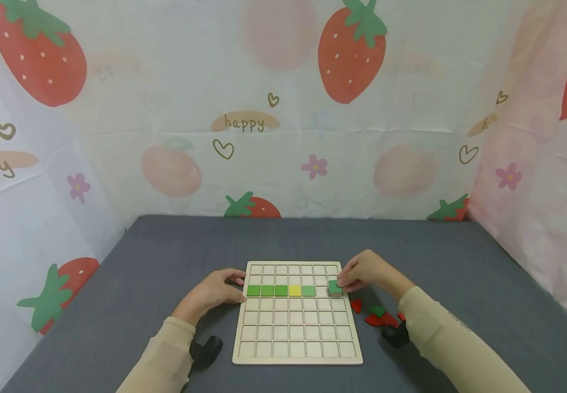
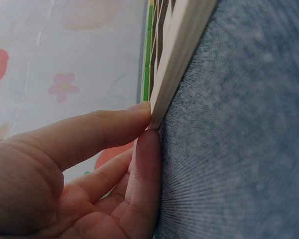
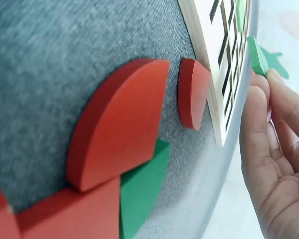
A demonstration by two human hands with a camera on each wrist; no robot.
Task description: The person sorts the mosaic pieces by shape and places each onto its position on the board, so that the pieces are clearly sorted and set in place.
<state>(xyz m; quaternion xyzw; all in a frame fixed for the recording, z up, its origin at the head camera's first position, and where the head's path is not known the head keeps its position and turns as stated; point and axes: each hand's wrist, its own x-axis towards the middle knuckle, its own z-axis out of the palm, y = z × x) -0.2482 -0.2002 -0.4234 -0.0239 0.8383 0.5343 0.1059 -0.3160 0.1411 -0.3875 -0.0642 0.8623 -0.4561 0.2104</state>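
Observation:
A pale wooden grid board (image 1: 298, 361) lies on the dark tabletop between both hands. Along its third row from the far side sit several green squares (image 1: 267, 291) and one yellow square (image 1: 295, 291). My left hand (image 1: 214, 290) rests against the board's left edge, thumb and fingertips touching its side, as the left wrist view shows close up. At the opposite edge, my right hand (image 1: 362, 271) pinches a green square tile (image 3: 257, 56) between thumb and fingers. The tile is slightly tilted over the right end of that same row, past one bare cell.
Beside the board's right edge lie loose red pieces (image 3: 124, 124), some with curved sides, and a dark green piece (image 3: 144, 191) partly under them. Dark wrist straps (image 1: 207, 352) hang below both sleeves. A strawberry-printed cloth (image 1: 283, 82) closes off the back and sides.

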